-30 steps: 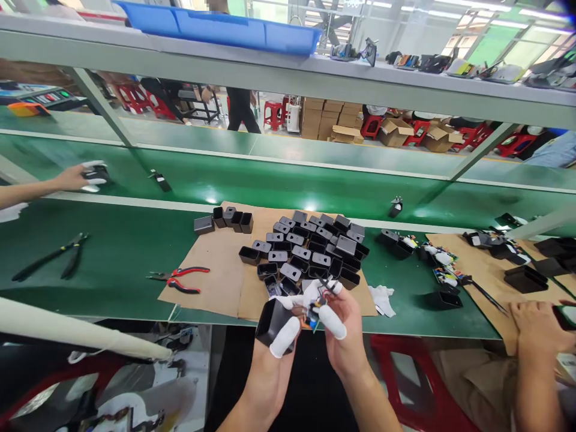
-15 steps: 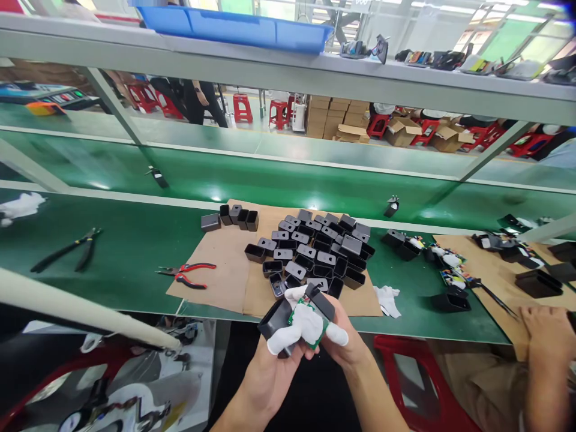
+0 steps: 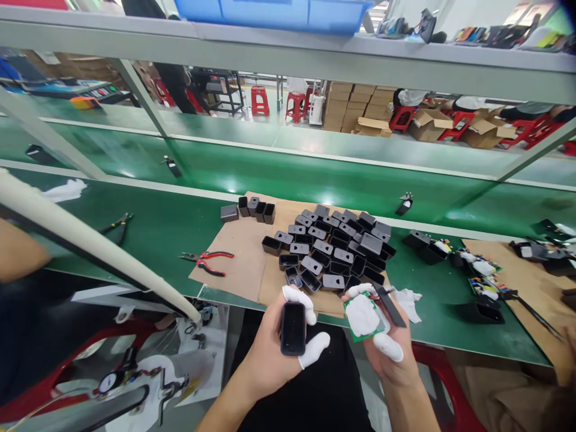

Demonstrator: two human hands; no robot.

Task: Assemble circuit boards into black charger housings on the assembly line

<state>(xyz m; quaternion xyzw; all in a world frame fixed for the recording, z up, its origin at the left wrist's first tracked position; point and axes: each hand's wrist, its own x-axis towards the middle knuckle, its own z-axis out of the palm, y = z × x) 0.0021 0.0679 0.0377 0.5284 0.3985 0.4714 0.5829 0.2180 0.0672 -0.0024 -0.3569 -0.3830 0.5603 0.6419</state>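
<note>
My left hand point(image 3: 273, 336), with white finger cots on some fingertips, is closed around a black plastic housing point(image 3: 293, 329) whose open end faces me. To its right, my right hand point(image 3: 396, 357) grips a green circuit board point(image 3: 362, 317). A white pad covers most of the board's face, and a flat black end piece point(image 3: 389, 306) stands at its right side, joined near some reddish wires. The two hands are apart, just off the table's front edge. Beyond them, many black housings point(image 3: 323, 247) crowd together on cardboard, some with open ends up, others showing a closed end with a small cutout.
Red-handled pliers point(image 3: 209, 262) lie on cardboard point(image 3: 238, 264) at left, and cutters point(image 3: 117, 230) farther left. A white cloth point(image 3: 408, 303) is behind my right hand. Co-workers' arms show at both sides. A slanted pale pole point(image 3: 103, 252) crosses the left foreground.
My hands have moved apart. The housing in my left hand has turned its open end toward me, and the circuit board has shifted right with my right hand. The view has swung slightly left.
</note>
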